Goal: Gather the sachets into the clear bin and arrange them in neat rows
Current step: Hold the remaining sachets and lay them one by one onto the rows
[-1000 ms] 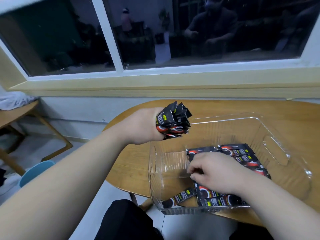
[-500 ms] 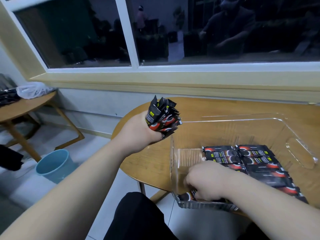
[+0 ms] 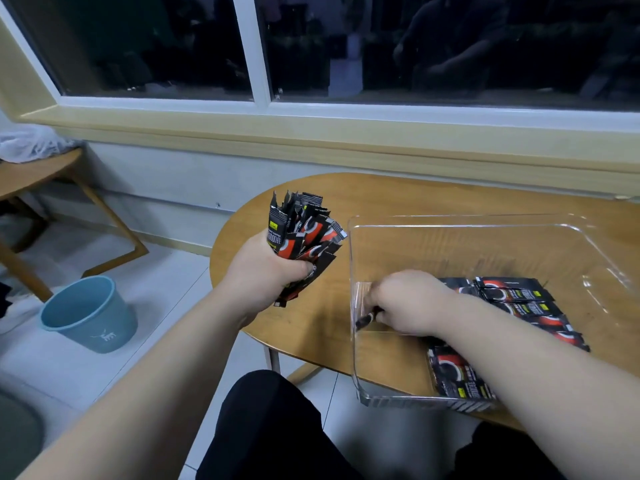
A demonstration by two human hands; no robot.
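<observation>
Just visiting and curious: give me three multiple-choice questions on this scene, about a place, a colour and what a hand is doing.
1. Where is the bundle of sachets?
A) above the table, left of the clear bin
B) lying in the bin
C) on the floor

2. What colour is the bucket?
A) red
B) blue
C) yellow

3. What is the right hand doing?
A) hanging idle
B) pinching a single sachet inside the bin
C) waving

Answers: 1 A, the left hand holds it beside the bin's left wall; 2 B, its side is blue; 3 B, it grips the sachet's end low in the bin.
</observation>
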